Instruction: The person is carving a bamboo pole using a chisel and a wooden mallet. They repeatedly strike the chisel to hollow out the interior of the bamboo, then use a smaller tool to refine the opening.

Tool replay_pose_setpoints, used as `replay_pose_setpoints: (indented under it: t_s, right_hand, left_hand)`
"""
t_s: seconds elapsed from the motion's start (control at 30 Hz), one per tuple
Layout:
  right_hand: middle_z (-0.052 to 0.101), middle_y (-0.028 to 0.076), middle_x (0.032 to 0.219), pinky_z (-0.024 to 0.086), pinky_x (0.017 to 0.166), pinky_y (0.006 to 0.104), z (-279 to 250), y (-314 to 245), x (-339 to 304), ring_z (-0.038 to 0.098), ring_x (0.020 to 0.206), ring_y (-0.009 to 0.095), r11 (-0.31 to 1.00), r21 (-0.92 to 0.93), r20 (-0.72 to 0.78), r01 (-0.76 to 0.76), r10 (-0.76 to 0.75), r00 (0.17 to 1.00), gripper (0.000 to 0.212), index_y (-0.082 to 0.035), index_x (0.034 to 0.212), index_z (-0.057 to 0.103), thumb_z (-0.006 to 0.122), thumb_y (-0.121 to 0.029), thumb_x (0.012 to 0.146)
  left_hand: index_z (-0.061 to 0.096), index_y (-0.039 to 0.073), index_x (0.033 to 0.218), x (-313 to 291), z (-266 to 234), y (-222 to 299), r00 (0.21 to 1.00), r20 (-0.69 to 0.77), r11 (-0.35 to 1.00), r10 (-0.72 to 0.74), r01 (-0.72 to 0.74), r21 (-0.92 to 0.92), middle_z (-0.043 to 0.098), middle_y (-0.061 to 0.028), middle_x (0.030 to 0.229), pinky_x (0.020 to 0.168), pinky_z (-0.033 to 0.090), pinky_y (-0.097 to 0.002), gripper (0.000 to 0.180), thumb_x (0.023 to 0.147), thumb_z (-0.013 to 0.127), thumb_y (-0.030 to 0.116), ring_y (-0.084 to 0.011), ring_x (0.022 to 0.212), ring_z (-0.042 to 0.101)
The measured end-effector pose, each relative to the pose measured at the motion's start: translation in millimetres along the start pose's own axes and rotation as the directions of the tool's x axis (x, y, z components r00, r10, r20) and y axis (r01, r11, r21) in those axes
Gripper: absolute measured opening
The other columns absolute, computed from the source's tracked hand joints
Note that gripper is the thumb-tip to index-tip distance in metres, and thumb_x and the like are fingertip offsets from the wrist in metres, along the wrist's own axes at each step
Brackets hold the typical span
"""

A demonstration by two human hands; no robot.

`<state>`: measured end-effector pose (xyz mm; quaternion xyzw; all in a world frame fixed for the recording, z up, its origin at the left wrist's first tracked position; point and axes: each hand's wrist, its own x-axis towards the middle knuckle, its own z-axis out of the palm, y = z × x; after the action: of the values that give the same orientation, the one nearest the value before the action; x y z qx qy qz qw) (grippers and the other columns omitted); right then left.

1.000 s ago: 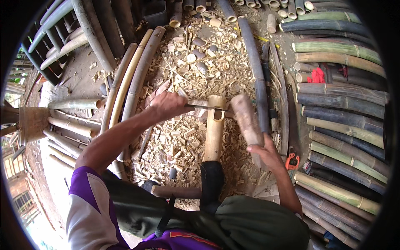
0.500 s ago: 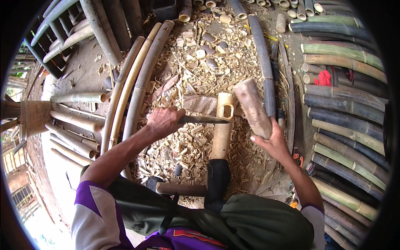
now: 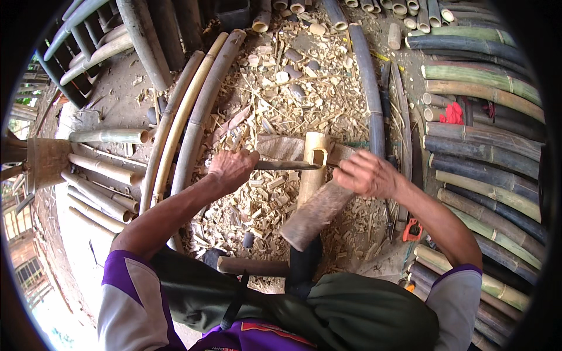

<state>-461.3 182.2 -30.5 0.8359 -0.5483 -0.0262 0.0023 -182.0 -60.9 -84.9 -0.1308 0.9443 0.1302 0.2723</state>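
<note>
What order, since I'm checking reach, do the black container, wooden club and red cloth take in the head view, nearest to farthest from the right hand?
1. Wooden club, in the right hand.
2. Red cloth, to the right.
3. Black container, upper left.

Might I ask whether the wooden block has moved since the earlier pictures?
Yes: from right of the bamboo tube, the wooden block has swung left and down the picture, hiding the tube's lower end.

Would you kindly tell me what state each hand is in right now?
Left hand: closed, holding a dark flat blade.
Right hand: closed, holding a thick wooden club.
</note>
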Motion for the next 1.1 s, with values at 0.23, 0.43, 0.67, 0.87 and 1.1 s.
replay_pose_setpoints:
  t_s: [0.23, 0.43, 0.67, 0.87, 1.1]
  right_hand:
    - [0.063, 0.007, 0.087, 0.050, 0.070, 0.0336, -5.5, -8.8, 9.5, 0.062, 0.084, 0.019, 0.990, 0.107, 0.007, 0.086, -0.088, 0.996, 0.049, -0.005, 0.113, 0.061, 0.084, -0.022, 0.074]
    - [0.063, 0.006, 0.085, 0.051, 0.062, 0.0369, -1.9, -10.4, 13.5, 0.062, 0.077, 0.020, 0.999, 0.002, 0.056, -0.049, 0.049, 0.997, 0.040, -0.006, 0.109, 0.063, 0.081, -0.023, 0.078]
    - [0.063, 0.012, 0.081, 0.055, 0.052, 0.0364, 7.5, -21.7, 9.0, 0.066, 0.071, 0.020, 0.986, -0.064, 0.104, -0.151, 0.157, 0.982, 0.033, -0.003, 0.102, 0.060, 0.078, -0.019, 0.079]
    - [0.062, 0.013, 0.075, 0.049, 0.043, 0.0321, -8.6, -72.3, 10.6, 0.063, 0.064, 0.018, 0.988, 0.151, 0.119, -0.032, 0.014, 0.993, 0.034, -0.002, 0.103, 0.057, 0.076, -0.021, 0.081]
    - [0.060, 0.005, 0.082, 0.053, 0.057, 0.0324, -34.7, -78.3, -5.6, 0.062, 0.072, 0.019, 0.978, 0.176, 0.125, -0.113, 0.092, 0.988, 0.063, -0.006, 0.107, 0.059, 0.091, -0.039, 0.063]
  left_hand:
    - [0.053, 0.006, 0.111, -2.0, 5.4, 0.3, 0.999, -0.044, 1.000, 0.005, -0.005, -0.001, 0.064, -0.0172, 0.101, 0.061, 0.057, -0.0450, 0.013, 0.102, 0.048, 0.014, -0.0298, 0.079, 0.070]
    - [0.052, 0.007, 0.113, -5.1, 5.5, 1.8, 0.997, -0.078, 1.000, -0.005, 0.004, -0.017, 0.064, -0.0187, 0.102, 0.063, 0.058, -0.0448, 0.014, 0.101, 0.049, 0.012, -0.0311, 0.086, 0.070]
    - [0.061, 0.005, 0.108, 13.5, 18.4, -1.5, 0.997, -0.077, 0.987, 0.014, -0.027, -0.160, 0.066, -0.0142, 0.091, 0.059, 0.057, -0.0395, 0.014, 0.097, 0.057, 0.014, -0.0209, 0.074, 0.066]
    - [0.074, 0.005, 0.096, 40.7, 27.6, -35.2, 0.942, -0.153, 0.653, -0.298, 0.084, -0.753, 0.068, -0.0081, 0.070, 0.058, 0.053, -0.0355, 0.019, 0.092, 0.069, 0.023, -0.0145, 0.059, 0.061]
    - [0.064, 0.009, 0.086, 20.8, 3.4, 24.9, 0.984, -0.174, 0.986, 0.043, -0.069, -0.149, 0.065, -0.0093, 0.068, 0.051, 0.050, -0.0441, 0.019, 0.098, 0.059, 0.023, -0.0219, 0.056, 0.063]
